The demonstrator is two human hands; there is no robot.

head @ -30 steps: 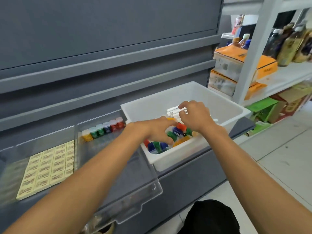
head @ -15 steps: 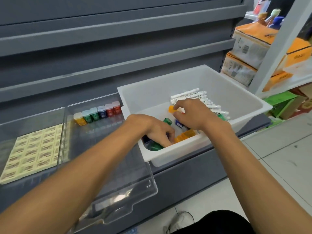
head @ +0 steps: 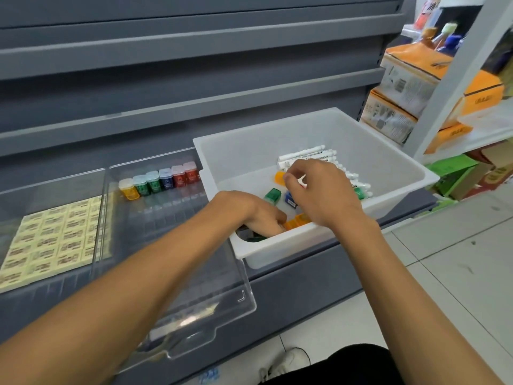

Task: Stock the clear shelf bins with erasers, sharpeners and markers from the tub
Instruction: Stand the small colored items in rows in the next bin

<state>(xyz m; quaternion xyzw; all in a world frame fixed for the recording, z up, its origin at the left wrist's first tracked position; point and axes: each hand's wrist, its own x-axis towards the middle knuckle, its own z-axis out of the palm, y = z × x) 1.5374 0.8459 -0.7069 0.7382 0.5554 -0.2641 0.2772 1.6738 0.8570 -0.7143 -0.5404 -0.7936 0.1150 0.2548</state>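
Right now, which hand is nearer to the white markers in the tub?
Right. The right hand is just in front of the white markers; the left hand is down among sharpeners at the near left corner of the tub.

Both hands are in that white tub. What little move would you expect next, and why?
Probably close the left hand on a sharpener in the tub and carry it to the middle clear bin. Its fingers reach among loose sharpeners, and that bin holds just one back row of six, with room in front. Whether it grips one already is unclear.
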